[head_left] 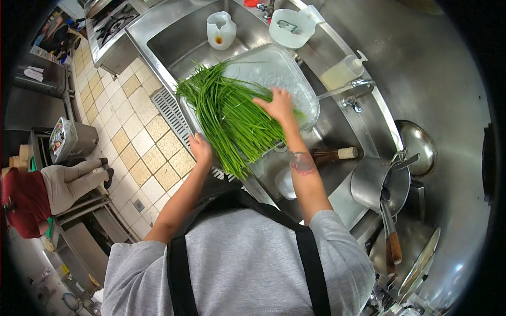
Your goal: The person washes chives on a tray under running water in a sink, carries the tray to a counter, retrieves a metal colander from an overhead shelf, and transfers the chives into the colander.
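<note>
A large bundle of long green garlic chives (237,116) lies across a translucent plastic tub (311,87) set over the sink. Water shows in the tub beyond the stalks. My left hand (201,149) is at the tub's near left edge, its fingers curled on the side wall and partly hidden. Over the right part of the bundle, my right hand (278,107) has its thumb and fingers spread. Its fingertips are close to the stalks; whether they touch I cannot tell.
A faucet (361,84) reaches toward the tub. Around the sink are a cut plastic jug (221,30), a white container (291,29), a pump bottle (340,72), a brush (337,154) and a metal pot (369,181). A person in red (29,197) is at far left.
</note>
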The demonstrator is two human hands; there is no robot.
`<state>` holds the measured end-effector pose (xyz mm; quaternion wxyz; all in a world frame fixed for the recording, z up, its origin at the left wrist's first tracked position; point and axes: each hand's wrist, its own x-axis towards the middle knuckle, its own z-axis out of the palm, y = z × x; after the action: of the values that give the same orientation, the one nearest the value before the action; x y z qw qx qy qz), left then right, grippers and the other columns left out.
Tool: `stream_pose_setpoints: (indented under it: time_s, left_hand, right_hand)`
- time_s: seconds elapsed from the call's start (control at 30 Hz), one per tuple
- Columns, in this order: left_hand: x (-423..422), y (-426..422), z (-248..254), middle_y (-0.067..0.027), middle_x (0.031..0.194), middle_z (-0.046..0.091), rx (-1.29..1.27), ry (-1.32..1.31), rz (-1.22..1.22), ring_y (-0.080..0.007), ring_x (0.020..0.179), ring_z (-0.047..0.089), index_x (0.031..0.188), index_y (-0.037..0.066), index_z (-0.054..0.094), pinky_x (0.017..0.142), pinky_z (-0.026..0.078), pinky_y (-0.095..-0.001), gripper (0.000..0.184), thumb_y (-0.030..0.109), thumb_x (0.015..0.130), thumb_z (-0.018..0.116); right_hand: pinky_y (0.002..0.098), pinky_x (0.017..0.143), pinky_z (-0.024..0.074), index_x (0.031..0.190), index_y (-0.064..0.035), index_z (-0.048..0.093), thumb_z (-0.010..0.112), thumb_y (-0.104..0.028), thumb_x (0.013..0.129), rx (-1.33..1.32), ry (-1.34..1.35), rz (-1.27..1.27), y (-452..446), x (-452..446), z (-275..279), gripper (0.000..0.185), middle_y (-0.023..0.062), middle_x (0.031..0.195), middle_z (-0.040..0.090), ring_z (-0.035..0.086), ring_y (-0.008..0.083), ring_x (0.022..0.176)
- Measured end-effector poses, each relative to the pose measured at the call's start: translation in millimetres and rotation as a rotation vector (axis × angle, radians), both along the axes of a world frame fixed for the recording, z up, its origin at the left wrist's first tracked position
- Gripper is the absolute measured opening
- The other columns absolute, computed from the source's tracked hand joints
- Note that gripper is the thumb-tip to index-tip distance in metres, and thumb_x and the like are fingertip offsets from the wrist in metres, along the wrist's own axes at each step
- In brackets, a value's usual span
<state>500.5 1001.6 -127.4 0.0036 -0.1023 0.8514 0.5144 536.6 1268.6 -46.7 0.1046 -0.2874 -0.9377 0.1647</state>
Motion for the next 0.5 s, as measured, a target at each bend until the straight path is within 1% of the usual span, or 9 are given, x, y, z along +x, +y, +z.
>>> stream_pose_setpoints:
  time_s: [0.1,0.13,0.17,0.23,0.27,0.37,0.43,0.5]
  left_hand:
    - [0,0,-2,-0.0282,0.094,0.057,-0.016,-0.022,-0.007,-0.0437,0.087,0.053,0.105,-0.007,0.048,0.079,0.041,-0.0441,0.032,0.022,0.094,0.039]
    - [-1,-1,-2,-0.0284,0.095,0.056,-0.023,-0.039,-0.011,-0.0439,0.088,0.053,0.104,-0.007,0.048,0.079,0.041,-0.0442,0.032,0.022,0.094,0.039]
    - [-1,-3,-3,-0.0287,0.095,0.056,-0.015,-0.057,-0.023,-0.044,0.088,0.053,0.105,-0.007,0.048,0.079,0.041,-0.0442,0.033,0.023,0.094,0.039]
    - [-4,-6,-9,-0.0291,0.096,0.056,0.002,-0.094,-0.05,-0.0442,0.089,0.052,0.105,-0.007,0.048,0.08,0.04,-0.0441,0.034,0.023,0.094,0.039]
    - [-3,-5,-9,-0.0291,0.096,0.056,0.0,-0.088,-0.041,-0.0441,0.089,0.053,0.105,-0.007,0.048,0.08,0.04,-0.0441,0.034,0.023,0.094,0.039]
    - [-4,-5,-11,-0.0292,0.095,0.056,-0.002,-0.044,-0.021,-0.0438,0.089,0.053,0.105,-0.007,0.048,0.08,0.041,-0.044,0.033,0.024,0.094,0.039]
    - [-4,-6,-20,-0.0291,0.095,0.056,0.001,0.007,-0.023,-0.0437,0.089,0.053,0.106,-0.006,0.048,0.08,0.041,-0.0439,0.033,0.024,0.094,0.039]
    - [-3,-7,-15,-0.0289,0.095,0.056,0.005,-0.022,-0.046,-0.0438,0.089,0.053,0.105,-0.006,0.048,0.08,0.04,-0.0439,0.033,0.024,0.095,0.039]
  right_hand:
    - [0.0455,0.086,0.043,0.121,-0.0015,0.048,0.073,-0.053,0.066,-0.018,-0.163,0.081,-44,7,12,0.079,0.021,0.117,0.047,0.051,0.0386,0.098]
    - [0.0442,0.082,0.0458,0.118,-0.001,0.051,0.072,-0.051,0.066,-0.066,-0.117,0.097,-45,6,-2,0.076,0.0232,0.113,0.053,0.054,0.0398,0.097]
    - [0.0437,0.081,0.0465,0.117,-0.0005,0.052,0.072,-0.05,0.066,-0.134,-0.099,0.148,-40,4,-8,0.073,0.0231,0.11,0.055,0.056,0.0395,0.096]
    - [0.0428,0.078,0.0478,0.113,0.0007,0.054,0.073,-0.046,0.067,-0.272,-0.061,0.248,-17,0,-13,0.069,0.0228,0.104,0.06,0.058,0.039,0.094]
    - [0.0414,0.078,0.0481,0.108,-0.0003,0.058,0.074,-0.041,0.068,-0.331,-0.02,0.257,-3,-2,-12,0.059,0.0212,0.096,0.063,0.06,0.0375,0.089]
    - [0.0414,0.08,0.0474,0.108,-0.0035,0.061,0.074,-0.038,0.068,-0.373,-0.027,0.28,48,-9,-8,0.054,0.0192,0.102,0.063,0.06,0.0355,0.093]
    - [0.04,0.083,0.0467,0.108,-0.0072,0.063,0.074,-0.037,0.068,-0.31,-0.039,0.296,81,-12,-8,0.052,0.0188,0.1,0.064,0.061,0.0347,0.093]
    - [0.0384,0.085,0.0454,0.111,-0.0076,0.061,0.074,-0.033,0.069,-0.37,-0.049,0.27,109,-13,0,0.051,0.0167,0.107,0.062,0.059,0.0317,0.097]
